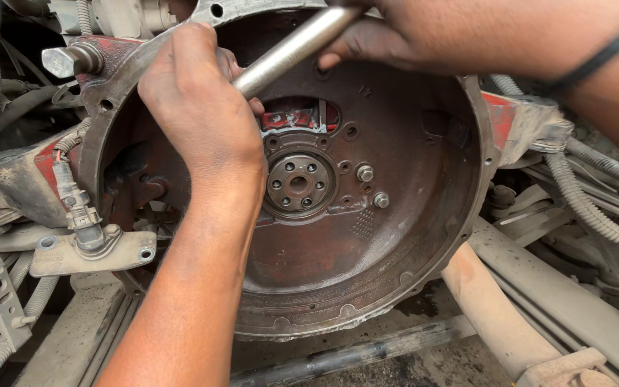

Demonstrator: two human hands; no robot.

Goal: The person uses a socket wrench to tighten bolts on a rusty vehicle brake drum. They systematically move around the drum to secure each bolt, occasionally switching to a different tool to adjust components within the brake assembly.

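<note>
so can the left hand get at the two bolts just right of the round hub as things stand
Probably yes. The left hand grips the metal bar just up-left of the hub, and the two bolts sit bare on the housing plate with nothing covering them. It would need to let go of the bar first.

Left hand [198, 107] and right hand [395, 36] both grasp a steel bar [291, 50] at 12 o'clock of the rusty round housing [410, 236]. Bolted hub [299, 184] sits at centre, two bolts [372, 186] at its 3 o'clock.

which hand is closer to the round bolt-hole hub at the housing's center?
Left. Left hand grips the metal bar just up-left of the hub; right hand holds the bar's upper end, farther above.
</note>
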